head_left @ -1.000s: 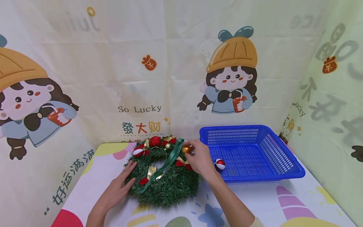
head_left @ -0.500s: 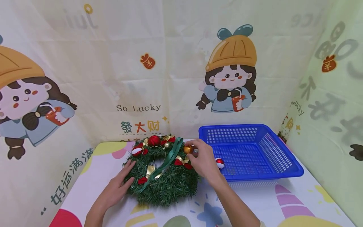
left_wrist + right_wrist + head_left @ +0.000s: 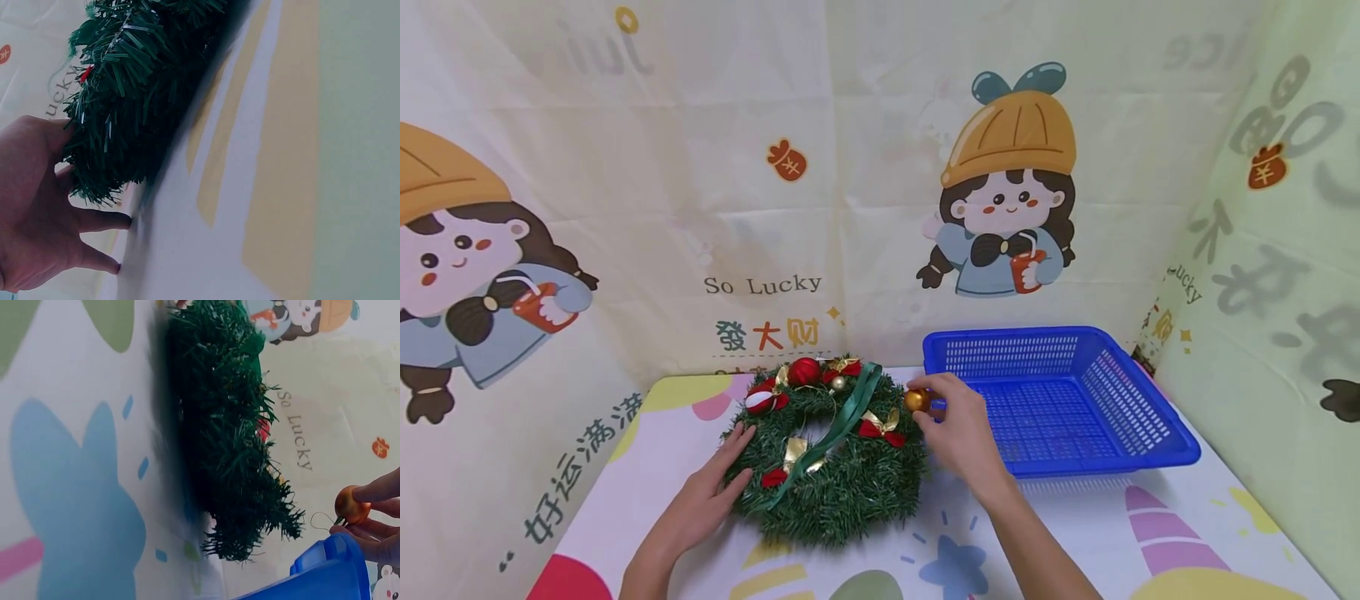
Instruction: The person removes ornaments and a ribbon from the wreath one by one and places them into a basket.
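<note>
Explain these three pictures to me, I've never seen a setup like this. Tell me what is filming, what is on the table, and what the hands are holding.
There is no machine here: a person works with two bare hands and wears three cameras. The wide picture comes from a camera on the head, looking forward and down. The other two come from cameras on each wrist, so they look tilted and very close.

On the cartoon-printed table lies a green artificial pine wreath with red and gold baubles, bows and a green ribbon. Beside it, on the person's right, sits a blue perforated plastic basket.

The left hand rests with straight fingers against the wreath's outer edge. The right hand pinches a small round gold bauble at its fingertips, between wreath and basket; the right wrist view shows it clear of the needles, with a thin wire loop.
</note>
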Tool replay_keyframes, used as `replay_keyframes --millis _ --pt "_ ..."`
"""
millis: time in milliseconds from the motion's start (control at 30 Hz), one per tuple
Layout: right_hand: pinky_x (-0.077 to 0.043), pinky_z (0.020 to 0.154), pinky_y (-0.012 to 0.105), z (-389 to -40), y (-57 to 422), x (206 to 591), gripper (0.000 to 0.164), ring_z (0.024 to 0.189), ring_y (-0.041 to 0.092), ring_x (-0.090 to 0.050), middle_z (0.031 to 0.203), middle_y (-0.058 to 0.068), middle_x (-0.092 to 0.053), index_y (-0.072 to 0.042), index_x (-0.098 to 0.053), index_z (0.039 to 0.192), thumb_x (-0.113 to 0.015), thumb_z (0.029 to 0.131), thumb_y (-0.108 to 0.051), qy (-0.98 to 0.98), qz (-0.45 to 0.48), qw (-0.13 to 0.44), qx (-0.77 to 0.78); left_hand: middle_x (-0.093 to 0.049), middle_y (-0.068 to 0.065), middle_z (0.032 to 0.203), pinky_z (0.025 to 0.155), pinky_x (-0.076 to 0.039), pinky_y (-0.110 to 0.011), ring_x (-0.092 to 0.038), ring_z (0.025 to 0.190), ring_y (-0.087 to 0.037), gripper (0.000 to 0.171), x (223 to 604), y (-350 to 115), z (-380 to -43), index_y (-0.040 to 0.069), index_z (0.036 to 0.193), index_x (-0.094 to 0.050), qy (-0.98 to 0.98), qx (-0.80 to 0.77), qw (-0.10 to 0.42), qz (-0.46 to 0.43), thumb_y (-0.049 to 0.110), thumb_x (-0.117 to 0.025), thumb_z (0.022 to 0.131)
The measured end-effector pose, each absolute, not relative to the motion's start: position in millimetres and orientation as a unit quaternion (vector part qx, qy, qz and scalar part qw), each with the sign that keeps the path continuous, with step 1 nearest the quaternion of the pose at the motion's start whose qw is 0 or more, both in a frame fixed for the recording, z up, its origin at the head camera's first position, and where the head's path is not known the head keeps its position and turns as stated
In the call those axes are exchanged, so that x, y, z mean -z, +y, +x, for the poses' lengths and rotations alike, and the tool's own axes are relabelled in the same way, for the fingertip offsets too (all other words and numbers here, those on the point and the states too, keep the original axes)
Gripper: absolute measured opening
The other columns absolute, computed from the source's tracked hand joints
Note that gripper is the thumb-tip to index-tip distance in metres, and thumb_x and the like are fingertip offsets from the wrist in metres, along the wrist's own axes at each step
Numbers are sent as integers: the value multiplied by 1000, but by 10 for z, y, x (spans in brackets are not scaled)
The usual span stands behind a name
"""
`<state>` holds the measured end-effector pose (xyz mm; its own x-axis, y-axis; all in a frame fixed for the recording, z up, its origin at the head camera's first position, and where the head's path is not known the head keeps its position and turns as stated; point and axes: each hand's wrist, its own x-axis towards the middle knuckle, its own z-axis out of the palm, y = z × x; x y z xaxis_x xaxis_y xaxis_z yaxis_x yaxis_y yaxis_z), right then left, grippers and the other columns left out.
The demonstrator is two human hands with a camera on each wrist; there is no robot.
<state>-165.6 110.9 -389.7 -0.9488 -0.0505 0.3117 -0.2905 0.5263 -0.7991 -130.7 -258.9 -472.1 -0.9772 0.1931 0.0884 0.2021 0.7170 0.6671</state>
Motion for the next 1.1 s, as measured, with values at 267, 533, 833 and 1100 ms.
replay_keyframes --millis 267,533,833,1100 --pt "-64 86 36 -1645 1232 3905 36 109 27 -70 117 7 -71 -10 -76 118 -79 87 7 -869 90 137 -466 -17 -13 175 115 -31 -74 -21 156 -50 62 4742 -2585 -1311 22 167 -29 -924 367 3 -104 38 -51 111" --pt "-63 88 40 -1643 1346 3878 35 111 28 -70 119 7 -70 -10 -76 119 -79 88 4 -880 73 133 -450 -17 -15 175 115 -30 -74 -21 156 -51 62 4742 -2581 -1303 21 167 -29 -923 369 2 -107 38 -51 111" --pt "-63 88 42 -1635 1484 3865 34 112 31 -70 124 10 -69 -10 -75 122 -77 90 3 -885 51 118 -447 -16 -15 175 114 -30 -75 -22 155 -51 62 4737 -2590 -1311 22 167 -28 -923 368 4 -110 37 -51 111" --pt "-64 87 43 -1647 1615 3875 33 111 31 -70 122 11 -70 -12 -75 121 -78 90 1 -896 41 114 -426 -15 -15 175 115 -28 -75 -19 156 -51 63 4733 -2601 -1328 22 167 -28 -924 368 -5 -107 38 -51 111"
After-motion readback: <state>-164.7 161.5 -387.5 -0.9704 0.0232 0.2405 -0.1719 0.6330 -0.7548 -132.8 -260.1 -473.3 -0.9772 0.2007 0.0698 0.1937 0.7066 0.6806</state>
